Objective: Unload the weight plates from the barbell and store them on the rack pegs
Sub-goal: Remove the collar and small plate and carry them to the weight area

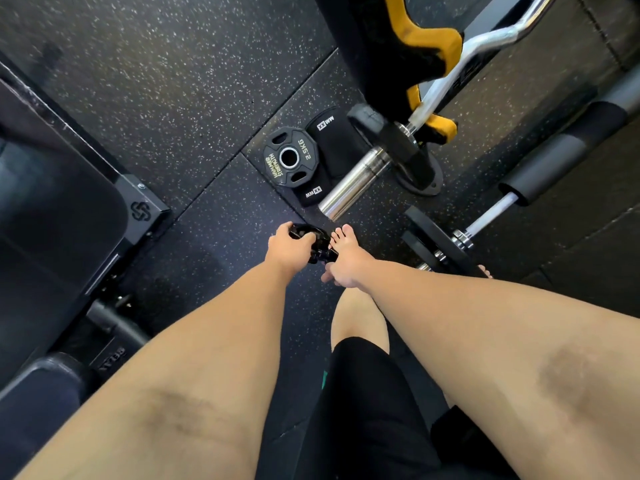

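Speckled floor (173, 81): left fingers (304, 239) (curled) round clamp (321, 250)

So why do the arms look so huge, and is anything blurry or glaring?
Head view: the wide-angle lens swells the near forearms; the yellow hook up top looks soft; the chrome sleeve glares; the dark object the left hand grips is too dim to identify.

This is a gym: a black speckled rubber floor (166, 84), a plate (289, 156) marked 2.5KG lying on it, a chrome curl bar (360, 174) and a padded bench (52, 209).
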